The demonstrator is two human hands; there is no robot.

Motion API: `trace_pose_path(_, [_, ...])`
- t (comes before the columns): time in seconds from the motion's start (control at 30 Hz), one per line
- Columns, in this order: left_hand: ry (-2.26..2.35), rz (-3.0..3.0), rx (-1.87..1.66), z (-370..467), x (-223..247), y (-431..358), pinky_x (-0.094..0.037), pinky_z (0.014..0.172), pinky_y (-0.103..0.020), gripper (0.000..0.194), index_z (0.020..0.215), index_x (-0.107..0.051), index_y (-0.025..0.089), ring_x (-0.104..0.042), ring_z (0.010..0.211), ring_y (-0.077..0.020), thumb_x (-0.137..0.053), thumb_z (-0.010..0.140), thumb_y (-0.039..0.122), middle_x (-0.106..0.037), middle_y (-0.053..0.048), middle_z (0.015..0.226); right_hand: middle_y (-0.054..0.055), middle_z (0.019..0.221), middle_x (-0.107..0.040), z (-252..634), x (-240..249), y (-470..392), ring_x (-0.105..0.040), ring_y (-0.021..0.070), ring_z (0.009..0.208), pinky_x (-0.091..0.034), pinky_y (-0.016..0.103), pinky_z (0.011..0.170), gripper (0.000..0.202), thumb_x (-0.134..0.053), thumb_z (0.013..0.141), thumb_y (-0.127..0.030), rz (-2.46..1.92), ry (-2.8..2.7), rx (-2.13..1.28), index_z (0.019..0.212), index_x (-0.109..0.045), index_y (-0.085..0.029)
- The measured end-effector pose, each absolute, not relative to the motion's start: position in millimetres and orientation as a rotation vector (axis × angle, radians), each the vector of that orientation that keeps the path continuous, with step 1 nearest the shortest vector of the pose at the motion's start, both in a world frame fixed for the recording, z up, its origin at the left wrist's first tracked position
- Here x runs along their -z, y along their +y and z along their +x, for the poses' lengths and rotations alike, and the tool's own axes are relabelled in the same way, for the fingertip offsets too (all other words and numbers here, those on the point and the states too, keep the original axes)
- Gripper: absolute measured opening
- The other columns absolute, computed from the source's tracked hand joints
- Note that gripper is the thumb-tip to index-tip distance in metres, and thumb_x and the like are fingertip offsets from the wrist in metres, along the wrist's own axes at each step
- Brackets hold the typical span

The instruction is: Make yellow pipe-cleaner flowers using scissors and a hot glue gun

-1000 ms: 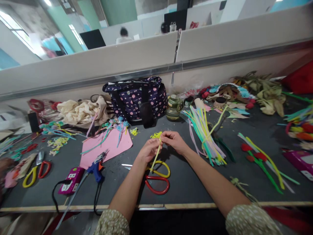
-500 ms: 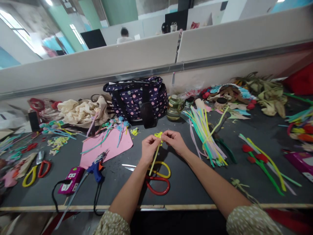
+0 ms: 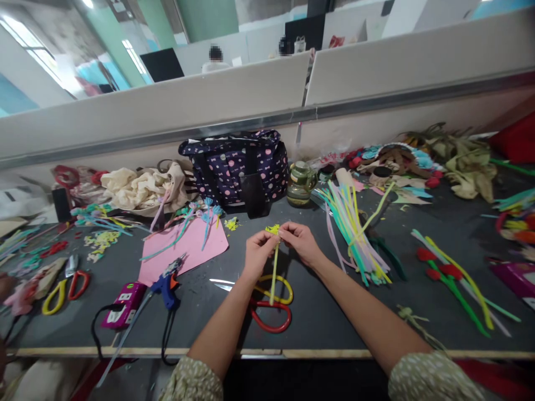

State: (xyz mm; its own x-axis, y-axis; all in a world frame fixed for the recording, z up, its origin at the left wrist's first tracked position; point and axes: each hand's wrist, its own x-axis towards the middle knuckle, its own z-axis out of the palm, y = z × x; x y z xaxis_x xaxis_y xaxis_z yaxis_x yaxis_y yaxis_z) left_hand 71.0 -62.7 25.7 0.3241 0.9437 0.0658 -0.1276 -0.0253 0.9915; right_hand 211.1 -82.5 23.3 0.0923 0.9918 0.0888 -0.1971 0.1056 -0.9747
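Observation:
Both hands meet near the middle of the table, fingertips pinched together. My left hand (image 3: 259,249) and my right hand (image 3: 298,240) hold the upper end of a pale yellow pipe cleaner (image 3: 274,275), which hangs down between my forearms. Just beyond the fingertips are small bright yellow pieces (image 3: 272,229); whether they are joined to the stem I cannot tell. Under the hanging stem lie scissors (image 3: 271,328) with one red and one yellow handle loop, partly hidden by my left forearm.
Left of my hands are a pink sheet (image 3: 184,253), a blue glue gun (image 3: 168,287) and a purple power strip (image 3: 124,306). Behind stand a patterned bag (image 3: 217,172), a phone (image 3: 253,195) and a jar (image 3: 298,186). Pipe cleaners (image 3: 355,234) lie to the right.
The pipe cleaner's lower end has swung to the right, so it now hangs more upright. Both hands still pinch together in nearly the same place. The view has shifted slightly.

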Motion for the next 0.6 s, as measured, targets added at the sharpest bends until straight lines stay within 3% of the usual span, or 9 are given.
trace_pose_path(0.27, [0.672,0.914,-0.707,68.8,-23.2,-55.0,-0.033,0.043,-0.02,0.03,0.074,-0.067,0.01,-0.048,0.046,-0.0078,-0.073,0.069,0.039,-0.06,-0.004,0.059,-0.002,0.062,-0.056,212.2,-29.0,-85.7,-0.048,0.0093,0.054,-0.037,0.023,0.053,0.029,-0.068,0.074,-0.045,-0.942,-1.033,-1.221,0.074,-0.06,-0.017])
trace_pose_path(0.6, [0.61,0.793,-0.585,62.8,-16.3,-51.9,-0.036,0.052,-0.023,0.026,0.069,-0.067,0.014,-0.049,0.053,-0.0095,-0.079,0.063,0.036,-0.06,-0.004,0.065,-0.001,0.062,-0.057,213.4,-33.6,-88.4,-0.05,0.0113,0.057,-0.041,0.026,0.059,0.026,-0.066,0.077,-0.043,-0.908,-1.188,-1.196,0.075,-0.064,-0.017])
